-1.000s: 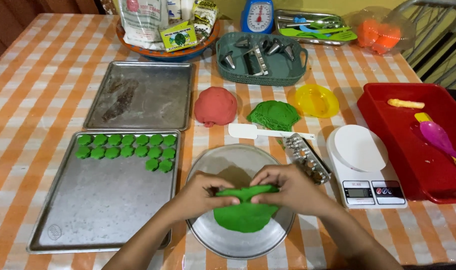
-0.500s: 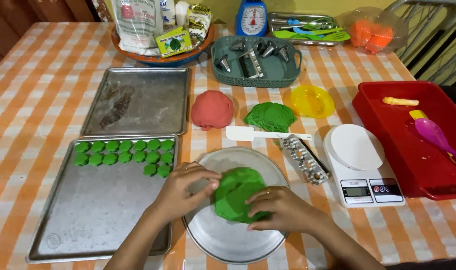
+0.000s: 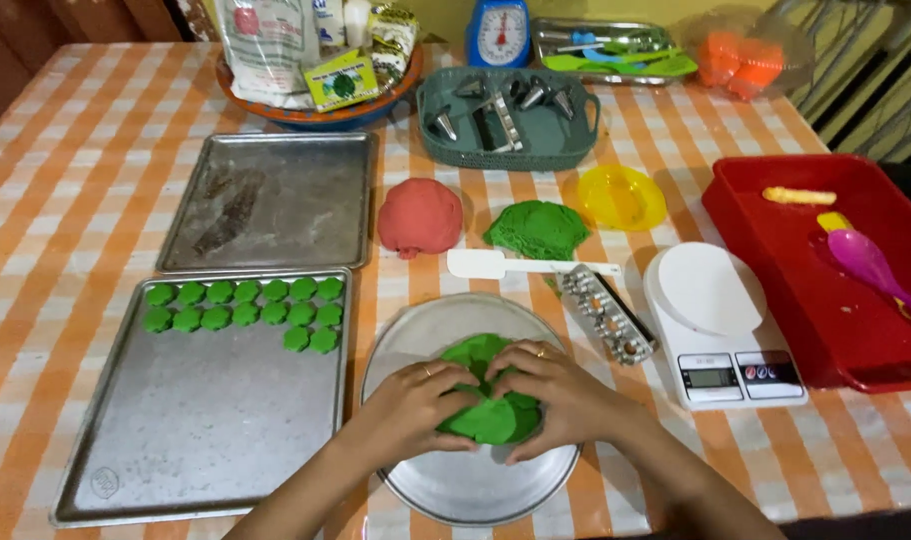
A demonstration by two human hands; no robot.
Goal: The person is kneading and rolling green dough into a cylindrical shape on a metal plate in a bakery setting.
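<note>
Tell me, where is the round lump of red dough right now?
The round lump of red dough sits mid-table, between the empty metal baking tray and the green dough pile.

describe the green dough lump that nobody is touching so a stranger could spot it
On the orange checked table, look just in front of the grey-green basket of metal cutters. The loose green dough sits there between the red dough ball and the yellow dish, bare on the cloth, no hands on it.

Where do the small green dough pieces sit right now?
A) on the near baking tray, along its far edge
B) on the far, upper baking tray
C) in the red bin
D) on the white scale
A: the small green dough pieces lie in rows at the far edge of the near baking tray, left of the round pan where both hands knead.
</note>
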